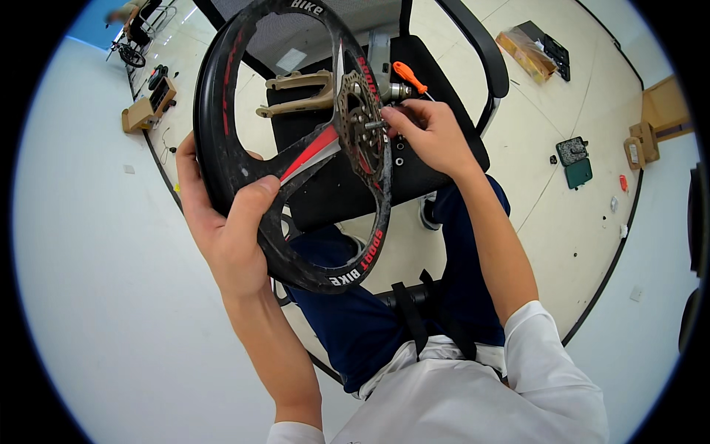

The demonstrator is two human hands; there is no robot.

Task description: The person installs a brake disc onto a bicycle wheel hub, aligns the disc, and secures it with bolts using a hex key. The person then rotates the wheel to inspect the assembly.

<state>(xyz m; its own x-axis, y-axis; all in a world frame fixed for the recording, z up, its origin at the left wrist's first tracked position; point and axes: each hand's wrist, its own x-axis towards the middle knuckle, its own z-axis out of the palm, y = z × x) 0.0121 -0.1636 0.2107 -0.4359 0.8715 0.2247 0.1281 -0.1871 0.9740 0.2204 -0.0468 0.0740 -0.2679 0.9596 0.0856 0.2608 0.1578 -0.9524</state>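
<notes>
A black bike wheel (pixel 248 166) with red and white markings stands tilted in front of me. My left hand (pixel 233 211) is wrapped round its rim and tyre, thumb on a spoke. At the hub sits a disc brake rotor (pixel 347 122), facing right. A threaded axle (pixel 375 126) sticks out of the hub, and my right hand (pixel 425 133) pinches at its end. Whatever small part is between those fingertips is hidden. Behind the wheel, a tan fork (pixel 303 92) lies on the black chair seat (pixel 447 152). A few small nuts (pixel 399 160) rest on the seat below my right hand.
An orange-handled screwdriver (pixel 408 74) lies on the seat by a grey metal part (pixel 381 59). The chair's armrest (pixel 481 44) rises at right. On the floor are an open toolbox (pixel 577 163), cardboard boxes (pixel 642 144) and a bin of parts (pixel 526 53). Another person (pixel 134 18) sits far left.
</notes>
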